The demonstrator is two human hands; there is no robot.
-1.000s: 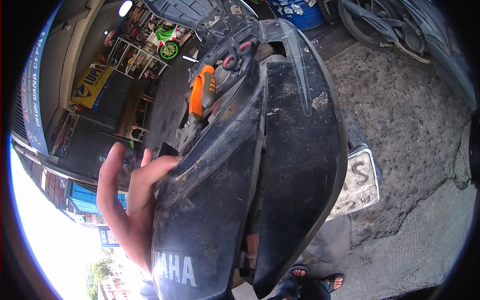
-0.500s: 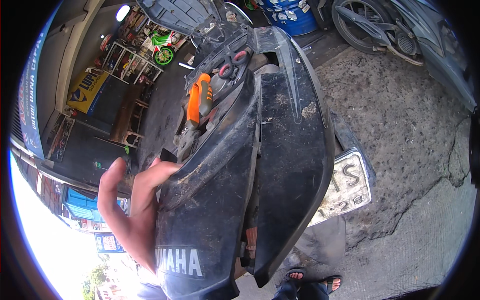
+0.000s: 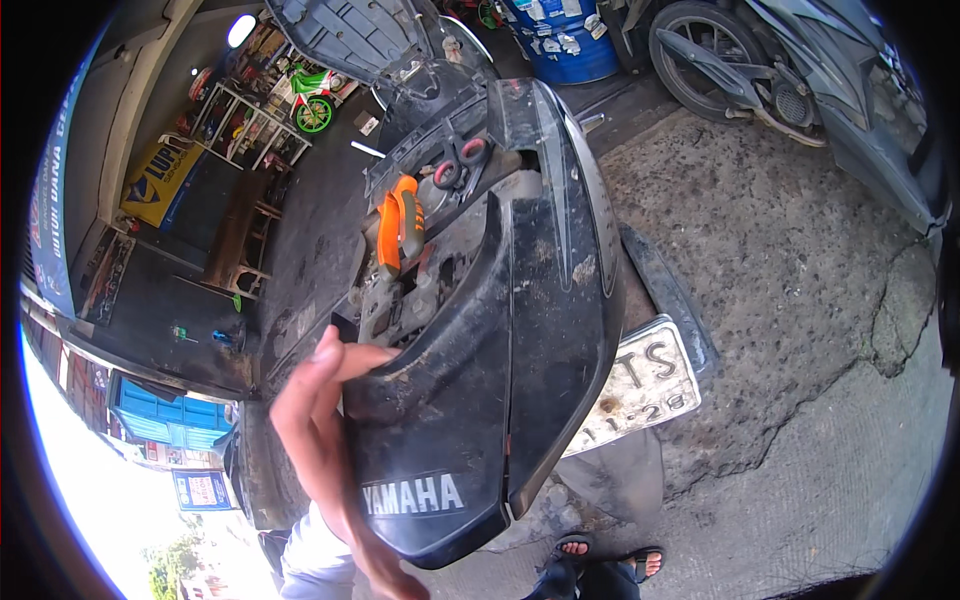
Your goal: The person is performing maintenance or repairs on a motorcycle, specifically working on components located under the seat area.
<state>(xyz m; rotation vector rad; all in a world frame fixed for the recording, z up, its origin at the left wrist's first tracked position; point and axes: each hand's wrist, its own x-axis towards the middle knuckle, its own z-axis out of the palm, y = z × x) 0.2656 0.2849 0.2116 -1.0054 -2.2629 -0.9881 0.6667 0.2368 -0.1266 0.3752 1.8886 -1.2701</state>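
Observation:
My left hand (image 3: pixel 318 410) lies along the left side of a scuffed black motorbike tail panel (image 3: pixel 450 400). Its bent fingers reach over the panel's upper edge, while the lower part of the hand runs down past the rear end. Contact beneath the panel is hidden. A narrow seam parts this piece from the right-hand black panel (image 3: pixel 560 330). In the open cavity ahead of my fingers rests a pair of orange and green-grey handles (image 3: pixel 400 225), like pliers. Beyond them lie black handles with red-lined loops (image 3: pixel 462 165), like scissors. My right hand is out of view.
A licence plate (image 3: pixel 640 385) juts out at the tail's right. The raised seat (image 3: pixel 350 45) stands at the far end. Farther off are a blue drum (image 3: pixel 565 45), another motorbike (image 3: pixel 790 90) and a wooden bench (image 3: pixel 240 240). Sandalled feet (image 3: pixel 640 565) stand on the cracked concrete below.
The wide gap between the two black panels has narrowed to a thin seam. My left fingers have drawn together on the panel edge, and more of the hand's lower part shows.

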